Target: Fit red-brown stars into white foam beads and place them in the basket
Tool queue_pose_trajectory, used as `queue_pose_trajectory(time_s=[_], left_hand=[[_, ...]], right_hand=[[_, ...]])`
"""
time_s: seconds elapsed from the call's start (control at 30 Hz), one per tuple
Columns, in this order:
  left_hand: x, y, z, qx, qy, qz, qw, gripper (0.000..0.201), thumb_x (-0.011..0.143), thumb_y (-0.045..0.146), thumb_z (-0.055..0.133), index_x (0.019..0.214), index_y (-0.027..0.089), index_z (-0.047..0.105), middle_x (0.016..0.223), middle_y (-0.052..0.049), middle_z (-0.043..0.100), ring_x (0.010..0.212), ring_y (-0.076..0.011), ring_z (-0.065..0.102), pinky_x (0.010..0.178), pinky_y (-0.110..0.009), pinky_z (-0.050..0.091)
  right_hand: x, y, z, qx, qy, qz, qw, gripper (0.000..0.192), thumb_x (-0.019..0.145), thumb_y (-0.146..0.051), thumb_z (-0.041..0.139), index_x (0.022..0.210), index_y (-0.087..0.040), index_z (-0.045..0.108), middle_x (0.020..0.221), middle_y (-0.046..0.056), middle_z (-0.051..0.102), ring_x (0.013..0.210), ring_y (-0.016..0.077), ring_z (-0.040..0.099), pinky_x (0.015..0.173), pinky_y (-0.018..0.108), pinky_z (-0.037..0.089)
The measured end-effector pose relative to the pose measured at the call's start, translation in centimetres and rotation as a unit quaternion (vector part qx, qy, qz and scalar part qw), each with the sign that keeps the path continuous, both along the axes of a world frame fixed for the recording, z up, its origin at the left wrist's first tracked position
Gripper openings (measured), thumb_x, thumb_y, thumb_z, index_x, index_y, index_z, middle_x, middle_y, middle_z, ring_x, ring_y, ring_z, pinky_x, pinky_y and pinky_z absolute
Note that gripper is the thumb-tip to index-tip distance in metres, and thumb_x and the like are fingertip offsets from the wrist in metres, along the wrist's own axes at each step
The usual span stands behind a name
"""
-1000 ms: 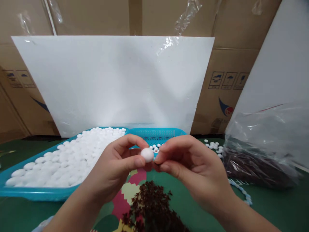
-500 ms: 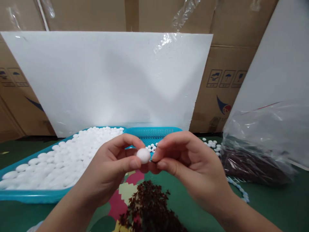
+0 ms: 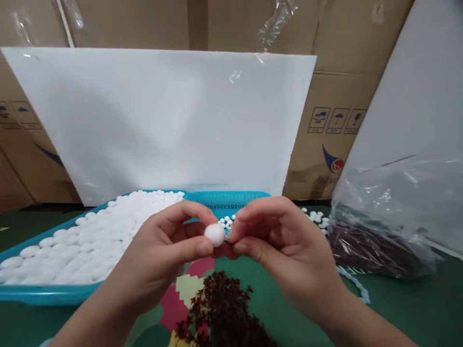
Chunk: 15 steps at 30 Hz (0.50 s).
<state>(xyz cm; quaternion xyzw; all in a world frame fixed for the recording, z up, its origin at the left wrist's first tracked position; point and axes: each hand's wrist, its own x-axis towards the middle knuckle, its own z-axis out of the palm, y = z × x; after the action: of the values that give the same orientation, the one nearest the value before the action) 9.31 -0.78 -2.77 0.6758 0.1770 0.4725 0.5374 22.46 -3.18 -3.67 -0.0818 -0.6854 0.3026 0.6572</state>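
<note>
Between the thumb and fingers of my left hand (image 3: 171,246) is a small white ball (image 3: 214,234). My right hand (image 3: 280,246) is closed in a pinch right beside the ball's right side. Whatever its fingertips hold is too small and too covered to make out. Below both hands lies a heap of small dark red, star-like pieces (image 3: 227,308) on the green patterned surface (image 3: 275,299).
At the left, a blue tray (image 3: 54,294) is filled with many white balls (image 3: 87,241). A blue basket (image 3: 227,196) behind my hands holds several more. On the right lie loose white balls (image 3: 316,217), a clear bag of dark pieces (image 3: 379,246) and a pale-blue strand (image 3: 356,284). A white board (image 3: 181,120) stands behind.
My hands and the ball stay almost in place, with the right fingertips still at the ball's side. The view has shifted slightly, and the shadows on the white board have moved.
</note>
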Motion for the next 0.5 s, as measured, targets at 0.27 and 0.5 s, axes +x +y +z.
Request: queue_pose_trajectory(time_s=[0.27,0.5], left_hand=[[0.12,-0.45,0.27,0.071,0.022,0.092,0.993,0.01,0.053,0.011,0.058,0.054,0.021,0.056,0.058,0.005,0.053,0.052,-0.006,0.049,0.046,-0.012,0.042],[-0.08,-0.44,0.11,0.044,0.049,0.096,0.993,0.011,0.051,0.015,0.06,0.045,0.017,0.05,0.046,0.006,0.045,0.044,-0.0044,0.041,0.039,-0.011,0.033]], right_hand=[[0.16,-0.17,-0.12,0.021,-0.028,-0.044,0.998,0.028,0.063,0.005,0.044,0.075,-0.02,0.047,0.065,-0.006,0.05,0.058,0.0008,0.052,0.055,0.005,0.044],[0.48,0.11,-0.18,0.066,-0.054,-0.139,0.987,0.02,0.064,0.0,0.047,0.065,-0.02,0.043,0.06,-0.004,0.051,0.056,0.0067,0.054,0.05,0.014,0.047]])
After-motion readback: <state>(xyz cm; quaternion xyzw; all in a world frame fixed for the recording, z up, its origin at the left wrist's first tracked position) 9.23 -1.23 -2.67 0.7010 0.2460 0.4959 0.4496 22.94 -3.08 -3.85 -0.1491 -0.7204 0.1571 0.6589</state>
